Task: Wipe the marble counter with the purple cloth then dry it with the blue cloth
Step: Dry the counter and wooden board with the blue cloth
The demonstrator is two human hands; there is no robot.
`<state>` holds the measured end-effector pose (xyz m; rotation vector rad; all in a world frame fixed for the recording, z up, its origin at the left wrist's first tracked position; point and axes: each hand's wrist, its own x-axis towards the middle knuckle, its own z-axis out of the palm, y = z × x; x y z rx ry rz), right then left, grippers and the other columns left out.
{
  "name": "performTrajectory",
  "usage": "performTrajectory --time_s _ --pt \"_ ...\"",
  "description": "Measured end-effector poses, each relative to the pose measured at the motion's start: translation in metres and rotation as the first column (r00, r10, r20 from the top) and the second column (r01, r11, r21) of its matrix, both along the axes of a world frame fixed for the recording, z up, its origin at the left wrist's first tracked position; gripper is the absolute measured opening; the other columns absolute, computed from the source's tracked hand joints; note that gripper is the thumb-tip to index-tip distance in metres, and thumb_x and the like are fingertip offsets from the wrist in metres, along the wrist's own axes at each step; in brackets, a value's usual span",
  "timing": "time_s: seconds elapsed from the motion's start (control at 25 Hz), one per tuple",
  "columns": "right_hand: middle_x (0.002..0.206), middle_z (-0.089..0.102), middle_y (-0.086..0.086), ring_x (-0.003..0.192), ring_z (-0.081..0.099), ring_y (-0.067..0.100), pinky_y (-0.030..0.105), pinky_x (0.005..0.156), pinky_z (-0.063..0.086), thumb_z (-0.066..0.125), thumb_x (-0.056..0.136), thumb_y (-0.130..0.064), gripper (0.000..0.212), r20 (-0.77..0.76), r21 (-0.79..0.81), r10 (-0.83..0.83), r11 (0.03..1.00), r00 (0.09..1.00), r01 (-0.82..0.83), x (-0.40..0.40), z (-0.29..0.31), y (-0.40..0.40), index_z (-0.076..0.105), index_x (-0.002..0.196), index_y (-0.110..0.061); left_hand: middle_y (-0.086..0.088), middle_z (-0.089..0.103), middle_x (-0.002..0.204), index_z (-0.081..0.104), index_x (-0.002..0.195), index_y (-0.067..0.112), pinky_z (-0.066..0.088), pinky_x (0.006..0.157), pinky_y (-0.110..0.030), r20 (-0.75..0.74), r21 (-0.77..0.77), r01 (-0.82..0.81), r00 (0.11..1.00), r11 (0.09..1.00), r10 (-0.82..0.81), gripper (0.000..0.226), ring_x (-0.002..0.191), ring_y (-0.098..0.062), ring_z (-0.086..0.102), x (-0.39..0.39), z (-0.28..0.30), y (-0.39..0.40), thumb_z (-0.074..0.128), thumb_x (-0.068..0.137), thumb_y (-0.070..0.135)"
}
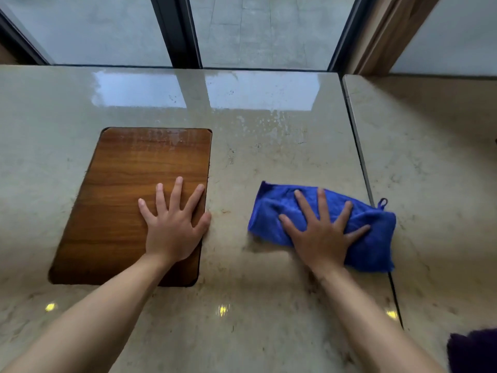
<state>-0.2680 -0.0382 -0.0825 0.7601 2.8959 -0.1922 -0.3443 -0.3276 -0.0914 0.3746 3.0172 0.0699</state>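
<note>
The blue cloth (371, 238) lies bunched on the beige marble counter (269, 157), right of centre. My right hand (322, 232) presses flat on top of it with fingers spread. My left hand (172, 222) rests flat, fingers apart, on the right edge of a brown wooden panel (129, 197) set in the counter. A corner of the purple cloth (473, 351) shows at the bottom right. Wet streaks and droplets sit on the far part of the counter near the window.
A seam (360, 152) runs front to back between this slab and a second slab (435, 170) on the right. Dark window frames (185, 30) stand along the far edge. A wooden trim (387, 33) rises at the back right.
</note>
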Motion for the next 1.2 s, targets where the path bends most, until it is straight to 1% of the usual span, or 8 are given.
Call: performTrajectory --time_s 0.08,0.24,0.44,0.6,0.68,0.88,1.08,1.2 --pt "0.166 0.008 -0.017 0.149 -0.002 0.047 0.083 0.102 -0.003 0.013 0.075 -0.093 0.074 -0.024 -0.023 -0.017 1.0 1.0 0.016 -0.049 0.003 0.017 0.008 0.144 -0.068 -0.009 0.016 0.167 0.02 0.157 0.041 0.014 0.108 -0.08 0.0 -0.009 0.01 1.0 1.0 -0.01 0.071 0.149 -0.047 0.015 0.006 0.002 -0.001 0.015 0.094 0.073" --pt "0.165 -0.006 -0.019 0.148 -0.015 0.045 0.082 0.101 -0.012 0.012 0.074 -0.094 0.076 0.051 -0.088 -0.014 0.996 0.999 0.019 -0.183 0.006 0.058 0.001 0.144 -0.067 -0.01 0.018 0.167 0.024 0.156 0.038 0.015 0.107 -0.081 0.011 0.003 0.025 1.0 1.0 -0.025 0.071 0.148 -0.048 0.02 0.003 0.002 0.0 0.021 0.094 0.072" --pt "0.166 -0.003 -0.018 0.149 -0.012 0.045 0.083 0.1 -0.01 0.014 0.074 -0.094 0.079 0.05 -0.114 0.012 0.993 0.999 -0.006 -0.326 0.012 0.078 0.006 0.147 -0.064 -0.009 0.019 0.166 0.025 0.156 0.039 0.016 0.106 -0.081 0.009 -0.031 0.01 1.0 0.999 -0.009 0.071 0.148 -0.047 0.021 0.002 0.001 0.0 0.023 0.093 0.072" --pt "0.165 0.001 -0.02 0.151 -0.01 0.04 0.082 0.102 -0.009 0.013 0.081 -0.088 0.073 0.029 -0.129 0.052 0.991 0.998 -0.047 -0.384 0.015 0.067 0.008 0.149 -0.061 -0.009 0.02 0.166 0.026 0.156 0.04 0.018 0.105 -0.082 0.01 -0.049 -0.004 1.0 0.999 0.005 0.071 0.148 -0.047 0.023 0.002 -0.003 -0.001 0.022 0.092 0.073" --pt "0.165 0.004 -0.02 0.152 -0.009 0.034 0.079 0.105 -0.009 0.013 0.087 -0.081 0.067 -0.001 -0.128 0.166 0.978 0.986 -0.164 -0.399 0.012 0.039 0.011 0.15 -0.057 -0.009 0.02 0.166 0.025 0.156 0.04 0.019 0.104 -0.082 0.003 -0.054 -0.018 1.0 0.998 0.018 0.071 0.147 -0.047 0.024 0.003 -0.005 -0.001 0.022 0.093 0.072" --pt "0.165 0.0 -0.02 0.152 -0.009 0.032 0.079 0.105 -0.011 0.011 0.092 -0.075 0.055 -0.002 -0.084 0.451 0.889 0.892 -0.45 -0.355 0.012 -0.016 0.006 0.146 -0.065 -0.009 0.019 0.167 0.02 0.157 0.042 0.015 0.108 -0.08 -0.011 -0.018 -0.01 1.0 1.0 0.01 0.07 0.149 -0.046 0.02 0.001 0.002 0.001 0.023 0.094 0.072" --pt "0.165 -0.004 -0.02 0.152 -0.012 0.032 0.079 0.103 -0.013 0.012 0.092 -0.075 0.055 0.012 -0.066 0.428 0.902 0.904 -0.427 -0.219 0.016 -0.041 0.003 0.146 -0.066 -0.009 0.02 0.166 0.022 0.156 0.043 0.011 0.11 -0.078 0.007 -0.004 0.006 1.0 1.0 -0.006 0.07 0.149 -0.047 0.018 0.003 0.005 0.0 0.02 0.093 0.073" --pt "0.165 0.009 -0.019 0.153 0.0 0.032 0.08 0.104 -0.007 0.014 0.093 -0.073 0.053 -0.045 -0.032 0.364 0.93 0.93 -0.366 -0.103 0.01 -0.074 0.012 0.145 -0.066 -0.009 0.025 0.164 0.031 0.152 0.044 0.011 0.108 -0.078 0.04 0.029 -0.025 0.999 0.999 0.024 0.07 0.147 -0.049 0.02 0.005 0.004 0.0 0.023 0.089 0.072"
